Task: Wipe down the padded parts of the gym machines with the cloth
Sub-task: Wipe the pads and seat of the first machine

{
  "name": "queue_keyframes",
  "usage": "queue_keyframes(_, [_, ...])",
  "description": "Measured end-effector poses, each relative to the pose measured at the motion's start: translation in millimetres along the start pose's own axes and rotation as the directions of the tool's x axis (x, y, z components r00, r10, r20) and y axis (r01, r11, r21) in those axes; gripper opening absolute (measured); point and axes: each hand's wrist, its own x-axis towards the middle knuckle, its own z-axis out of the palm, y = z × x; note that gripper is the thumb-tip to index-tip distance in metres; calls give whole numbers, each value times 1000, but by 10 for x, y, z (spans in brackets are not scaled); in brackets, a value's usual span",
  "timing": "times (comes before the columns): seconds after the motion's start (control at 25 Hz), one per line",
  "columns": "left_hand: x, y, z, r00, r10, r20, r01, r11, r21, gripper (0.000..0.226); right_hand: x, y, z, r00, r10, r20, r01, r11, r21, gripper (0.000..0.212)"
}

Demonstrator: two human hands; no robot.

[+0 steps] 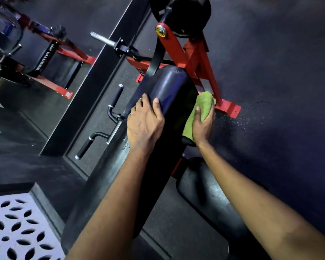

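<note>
On dark speckled gym floor [270, 72], red frame [190, 59] carries black pad [169, 87].

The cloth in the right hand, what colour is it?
Green; the cloth shows best in the head view, held by the right hand.

white lettering on the black upright [45, 57] is mirrored, unreadable.

head cam | tilted, looks down, close over back pad [163, 109] | single view
</note>
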Motion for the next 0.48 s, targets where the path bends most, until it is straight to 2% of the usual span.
queue_keyframes(0.12, [10, -31, 30, 1000, 15, -5, -15, 1000, -5, 52, -115, -92, 1, 1000, -12, -7, 12, 999, -35, 61])
queue_keyframes(0.32, [16, -35, 23, 1000, 12, -4, -12, 1000, -8, 53, -190, -440, -62, 962, -268, 46, 270, 962, -39, 55])
queue_keyframes(0.4, [0, -15, 15, 1000, 15, 3, -15, 1000, -10, 52, -29, -502, -45, 957, -287, 52, 289, 956, -55, 54])
queue_keyframes(0.48, [0, -2, -8, 1000, 9, 12, -9, 1000, -16, 52, 49, -368, -62, 966, -240, 100, 248, 965, -80, 56])
